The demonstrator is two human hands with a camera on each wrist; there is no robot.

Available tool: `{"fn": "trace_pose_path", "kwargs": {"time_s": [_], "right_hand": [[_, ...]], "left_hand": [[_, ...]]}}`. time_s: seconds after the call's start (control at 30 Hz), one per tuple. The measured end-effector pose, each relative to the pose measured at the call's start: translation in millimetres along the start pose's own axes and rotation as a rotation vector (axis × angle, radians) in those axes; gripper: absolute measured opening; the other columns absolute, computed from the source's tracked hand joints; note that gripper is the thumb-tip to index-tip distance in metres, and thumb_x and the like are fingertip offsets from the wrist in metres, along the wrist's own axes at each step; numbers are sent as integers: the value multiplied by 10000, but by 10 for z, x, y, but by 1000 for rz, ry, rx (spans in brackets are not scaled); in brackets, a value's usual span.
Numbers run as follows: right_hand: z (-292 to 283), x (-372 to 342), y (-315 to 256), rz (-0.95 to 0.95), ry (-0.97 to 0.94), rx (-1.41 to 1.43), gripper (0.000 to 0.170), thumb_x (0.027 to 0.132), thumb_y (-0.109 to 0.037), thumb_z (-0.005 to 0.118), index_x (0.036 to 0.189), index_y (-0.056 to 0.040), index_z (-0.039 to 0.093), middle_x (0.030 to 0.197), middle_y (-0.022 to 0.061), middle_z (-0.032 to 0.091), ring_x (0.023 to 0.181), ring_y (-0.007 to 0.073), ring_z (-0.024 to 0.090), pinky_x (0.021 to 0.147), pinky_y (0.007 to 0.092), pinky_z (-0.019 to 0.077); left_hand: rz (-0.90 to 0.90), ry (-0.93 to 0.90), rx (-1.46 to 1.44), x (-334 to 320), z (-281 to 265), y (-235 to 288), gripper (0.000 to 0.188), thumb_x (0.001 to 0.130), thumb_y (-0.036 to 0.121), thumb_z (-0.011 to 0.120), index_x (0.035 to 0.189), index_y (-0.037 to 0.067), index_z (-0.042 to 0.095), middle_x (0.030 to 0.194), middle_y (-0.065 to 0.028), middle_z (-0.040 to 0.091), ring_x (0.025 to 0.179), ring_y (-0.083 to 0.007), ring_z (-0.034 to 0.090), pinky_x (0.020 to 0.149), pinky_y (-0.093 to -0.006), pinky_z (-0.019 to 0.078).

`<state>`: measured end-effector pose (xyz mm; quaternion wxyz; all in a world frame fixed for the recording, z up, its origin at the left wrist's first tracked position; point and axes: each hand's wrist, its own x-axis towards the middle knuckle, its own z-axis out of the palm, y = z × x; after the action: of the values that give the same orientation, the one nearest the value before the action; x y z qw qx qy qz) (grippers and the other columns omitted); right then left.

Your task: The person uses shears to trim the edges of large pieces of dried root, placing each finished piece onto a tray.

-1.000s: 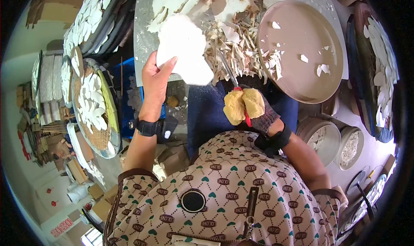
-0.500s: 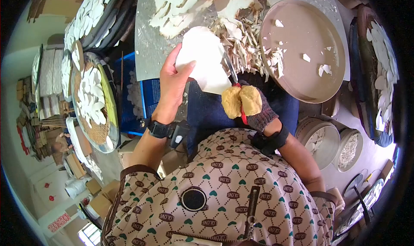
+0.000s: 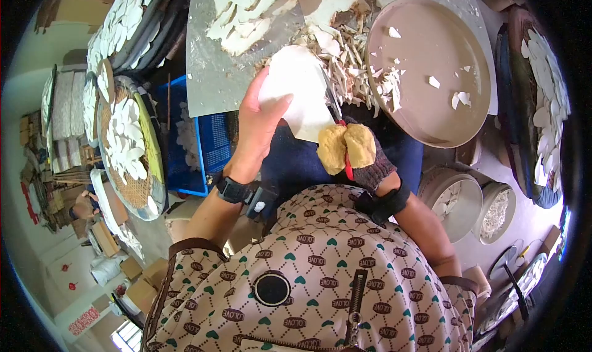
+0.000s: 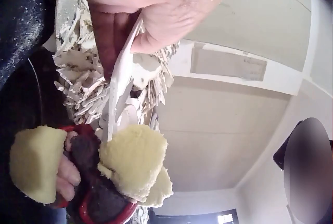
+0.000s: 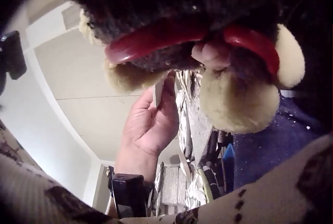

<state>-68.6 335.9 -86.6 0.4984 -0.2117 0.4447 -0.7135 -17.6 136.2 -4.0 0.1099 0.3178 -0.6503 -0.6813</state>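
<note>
A flat white sheet (image 3: 296,90) with a trimmed, uneven outline is pinched at its left side by my left hand (image 3: 258,120), thumb on top. In the left wrist view the sheet (image 4: 120,78) shows edge-on, thin and stiff. My right hand (image 3: 376,169), in a dark knitted glove, grips a pair of scissors (image 3: 335,105) with red handles. Yellow foam lumps (image 3: 360,147) are fixed about those handles and cover much of the fingers. The scissor blades lie along the sheet's right edge. In the right wrist view the red handles (image 5: 156,42) loop around the gloved fingers.
A heap of pale offcuts (image 3: 348,74) lies on the grey table (image 3: 206,74), with large rough white pieces (image 3: 246,19) behind. To its right, a round tan tray (image 3: 431,74) holds a few scraps. A blue crate (image 3: 213,145) stands at left, tubs (image 3: 459,213) at right.
My left hand has brought the white sheet right and down toward my body, against the scissors. The right hand has stayed almost in place.
</note>
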Motion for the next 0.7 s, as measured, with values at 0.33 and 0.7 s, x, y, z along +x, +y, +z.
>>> {"fn": "trace_pose_path", "kwargs": {"time_s": [0.33,0.7], "right_hand": [[-111,130,112,-144,94,-822,179,873,-99,483,1018,-2,527,973,115,592,904,226,591,800,324,481],[-73,147,7,-91,96,-170,187,870,-107,501,1024,-4,527,971,112,610,925,231,600,802,309,485]], "left_hand": [[-19,-96,54,79,-130,-44,633,777,-21,618,1345,65,350,992,-77,620,789,-113,618,601,-205,504],[82,-191,260,107,-232,-100,603,778,-34,610,1330,66,388,1143,-66,555,906,-86,573,681,-201,498]]}}
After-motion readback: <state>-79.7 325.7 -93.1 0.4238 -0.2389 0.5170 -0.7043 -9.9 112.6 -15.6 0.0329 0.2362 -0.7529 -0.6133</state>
